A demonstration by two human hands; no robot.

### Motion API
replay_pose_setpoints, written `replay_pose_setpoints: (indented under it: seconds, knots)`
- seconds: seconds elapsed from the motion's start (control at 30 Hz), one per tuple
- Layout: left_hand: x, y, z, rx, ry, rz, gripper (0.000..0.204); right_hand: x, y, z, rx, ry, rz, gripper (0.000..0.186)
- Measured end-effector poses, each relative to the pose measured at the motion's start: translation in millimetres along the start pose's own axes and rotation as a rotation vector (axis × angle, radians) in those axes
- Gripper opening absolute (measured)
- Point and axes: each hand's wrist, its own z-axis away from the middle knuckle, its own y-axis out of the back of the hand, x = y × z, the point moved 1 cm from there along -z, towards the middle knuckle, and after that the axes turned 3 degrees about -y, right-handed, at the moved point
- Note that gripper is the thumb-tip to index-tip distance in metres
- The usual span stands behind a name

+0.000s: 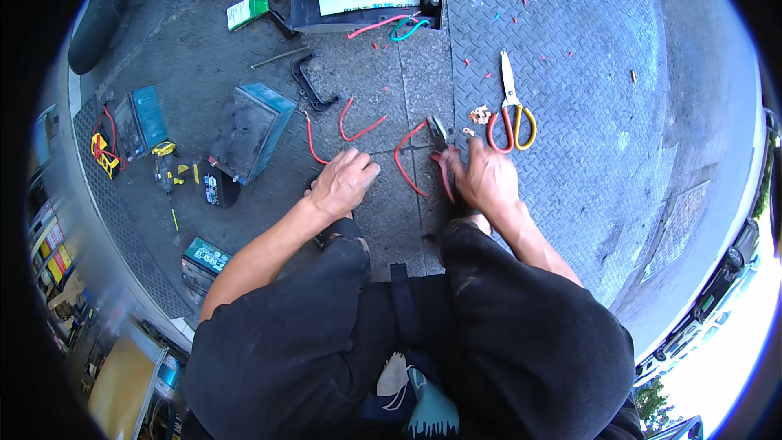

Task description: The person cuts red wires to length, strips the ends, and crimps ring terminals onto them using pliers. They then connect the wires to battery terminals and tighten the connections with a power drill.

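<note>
My left hand [342, 183] has curled fingers at the lower end of a red wire [312, 143]; whether it holds the wire or something else is hidden. My right hand [489, 179] is partly open, fingers apart, beside the red-handled pliers [442, 167], its thumb at their handles. Another red wire [401, 163] curves just left of the pliers, and a third, U-shaped one [350, 130] lies farther back. Scissors with red and yellow handles [525, 126] lie above my right hand, near small copper-coloured pieces [480, 116].
Teal-cased batteries [252, 130] lie at the left, with a yellow-black tool [163, 167]. A black open case [366, 20] at the back has red and green wires [407, 31] at its front, near a black bracket [318, 90]. My knees are close below both hands. Vehicles appear at far right.
</note>
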Motion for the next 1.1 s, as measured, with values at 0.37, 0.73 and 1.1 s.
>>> replay_pose_setpoints:
  seconds: [0.37,0.73,1.1]
  knots:
    - [35,85,-26,0.211,0.582,1.292,0.032,37,-10,-70,0.339,0.396,-0.024,0.012]
    - [57,106,-48,0.364,0.443,1.7,0.03,-55,60,-12,-0.348,0.002,-1.396,0.024]
    - [63,90,-51,0.381,0.465,1.784,0.043,-87,64,-4,-0.374,-0.051,-1.499,0.024]
